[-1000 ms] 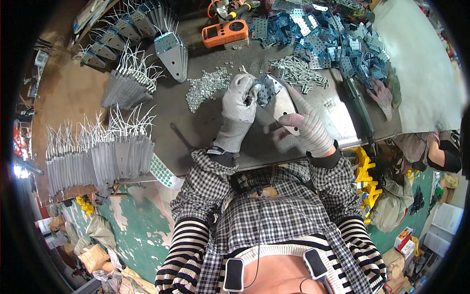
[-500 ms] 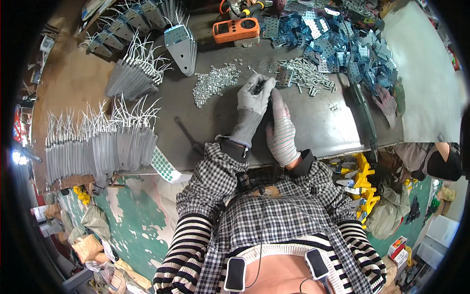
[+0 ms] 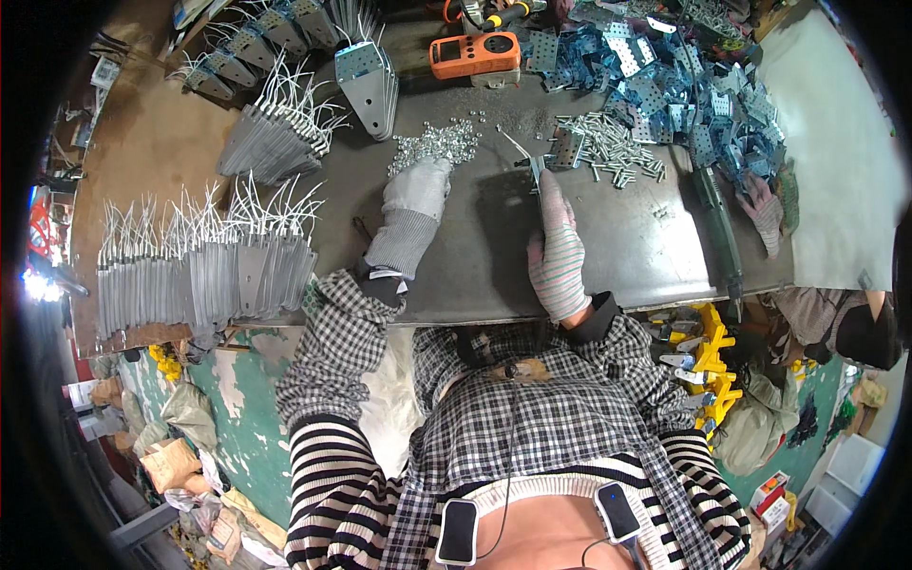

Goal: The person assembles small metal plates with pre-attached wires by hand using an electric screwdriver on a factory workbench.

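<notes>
My left hand (image 3: 416, 195), in a grey knit glove, reaches into the heap of small shiny nuts (image 3: 439, 142) at the middle of the table. Its fingertips are hidden among them and under the hand. My right hand (image 3: 559, 252), in a striped glove, is closed around a flat grey plate (image 3: 539, 176) seen nearly edge-on. White wires (image 3: 514, 145) stick out from its far end. Just beyond, a perforated metal bracket (image 3: 567, 147) lies beside a pile of metal pins or screws (image 3: 617, 150).
Wired grey plates (image 3: 209, 280) stand in rows at the left, with another bundle (image 3: 271, 142) behind. An orange meter (image 3: 475, 55) sits at the back. Bluish perforated brackets (image 3: 655, 85) are heaped back right. A dark elongated tool (image 3: 717, 228) and a striped glove (image 3: 760, 214) are at the right.
My left hand has left the plate and moved left to the nuts. My right hand keeps the plate, now seen more plainly. The dotted sheet is now mostly behind my left sleeve.
</notes>
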A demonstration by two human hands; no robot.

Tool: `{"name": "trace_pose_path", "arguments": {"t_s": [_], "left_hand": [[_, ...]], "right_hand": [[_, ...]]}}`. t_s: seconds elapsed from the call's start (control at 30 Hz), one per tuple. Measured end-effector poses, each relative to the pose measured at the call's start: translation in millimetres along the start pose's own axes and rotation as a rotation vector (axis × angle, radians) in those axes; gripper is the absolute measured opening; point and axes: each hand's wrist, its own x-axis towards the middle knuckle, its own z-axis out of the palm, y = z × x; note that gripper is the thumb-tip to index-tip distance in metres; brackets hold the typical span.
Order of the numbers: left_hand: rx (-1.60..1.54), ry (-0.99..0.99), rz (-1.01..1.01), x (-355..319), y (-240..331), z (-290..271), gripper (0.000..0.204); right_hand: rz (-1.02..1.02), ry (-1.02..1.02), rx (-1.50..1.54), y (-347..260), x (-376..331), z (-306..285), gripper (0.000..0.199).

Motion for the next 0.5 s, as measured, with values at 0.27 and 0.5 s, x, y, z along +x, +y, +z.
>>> {"name": "trace_pose_path", "arguments": {"t_s": [0.27,0.5], "left_hand": [[0.642,-0.174,0.207,18.8,15.0,-13.3,0.016],[0.732,-0.260,0.197,17.1,29.1,-23.9,0.018]], "right_hand": [[0.037,-0.009,0.005,0.3,-1.3,0.9,0.085],[0.024,-0.004,0.008,0.4,0.2,-1.5,0.086]]}}
